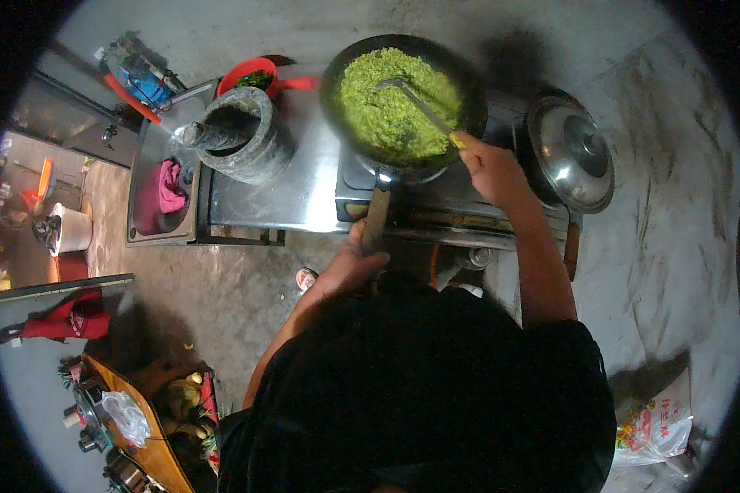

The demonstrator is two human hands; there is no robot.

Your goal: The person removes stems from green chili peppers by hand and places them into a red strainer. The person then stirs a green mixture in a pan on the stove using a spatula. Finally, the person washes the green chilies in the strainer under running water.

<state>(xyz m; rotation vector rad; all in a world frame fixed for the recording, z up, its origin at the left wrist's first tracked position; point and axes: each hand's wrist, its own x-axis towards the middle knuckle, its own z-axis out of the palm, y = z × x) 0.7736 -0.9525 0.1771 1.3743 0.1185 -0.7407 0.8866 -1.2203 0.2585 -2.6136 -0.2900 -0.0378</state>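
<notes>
A dark wok (473,111) sits on the gas stove (354,179), filled with a thick, chopped green food (394,117). My left hand (354,262) grips the wok's long handle (377,212), which points toward me. In my right hand (490,169) is a metal spatula (422,108) with a yellow part at its grip. Its blade rests in the upper middle of the green food. Just left of the wok, a stone mortar (277,148) with a pestle (206,135) leaning in it stands on the steel counter (253,206).
Behind the mortar is a red handled basin (228,80) with green leaves. A sink (142,197) at left holds a pink cloth (171,188). Right of the wok, a domed metal lid (570,148) covers a dark pot. A wooden table (139,413) stands at lower left.
</notes>
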